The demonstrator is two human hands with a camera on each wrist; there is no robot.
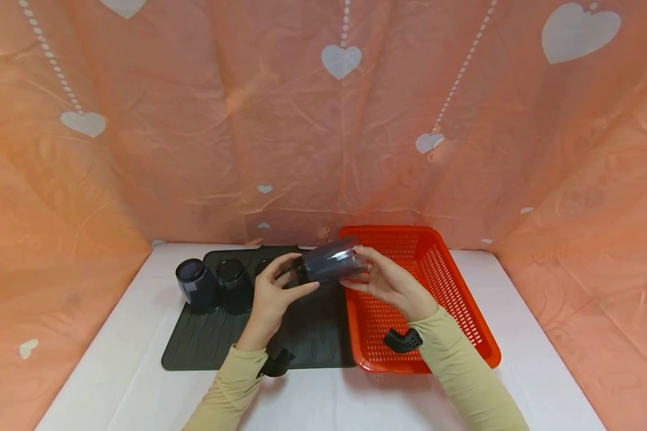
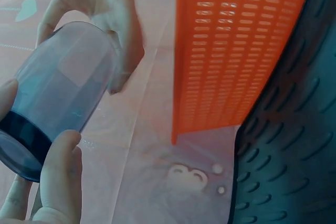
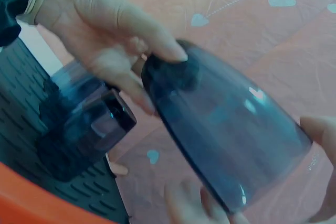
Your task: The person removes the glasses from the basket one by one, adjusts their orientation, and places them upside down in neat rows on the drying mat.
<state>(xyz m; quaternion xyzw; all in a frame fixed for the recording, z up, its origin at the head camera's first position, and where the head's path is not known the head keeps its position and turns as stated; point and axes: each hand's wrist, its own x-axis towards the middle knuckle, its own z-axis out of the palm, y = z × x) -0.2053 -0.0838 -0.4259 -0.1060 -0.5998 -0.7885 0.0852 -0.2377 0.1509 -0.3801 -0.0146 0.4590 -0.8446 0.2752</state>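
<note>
A dark tinted drinking glass (image 1: 326, 261) is held tilted in the air between both hands, over the gap between mat and basket. My left hand (image 1: 269, 302) grips its thick base end, thumb on one side and fingers on the other, as the right wrist view shows too. At the wider open end, my right hand (image 1: 396, 287) holds the rim between thumb and fingers. Two similar tinted glasses (image 1: 196, 286) stand side by side at the left of the black drying mat (image 1: 313, 335). Behind my left hand a third glass (image 1: 262, 265) is mostly hidden.
An orange perforated plastic basket (image 1: 357, 353) stands at the right, its edge against the mat, with my right forearm above it. White cloth covers the table (image 1: 124, 335). A pink curtain with hearts (image 1: 280, 120) encloses the back and sides.
</note>
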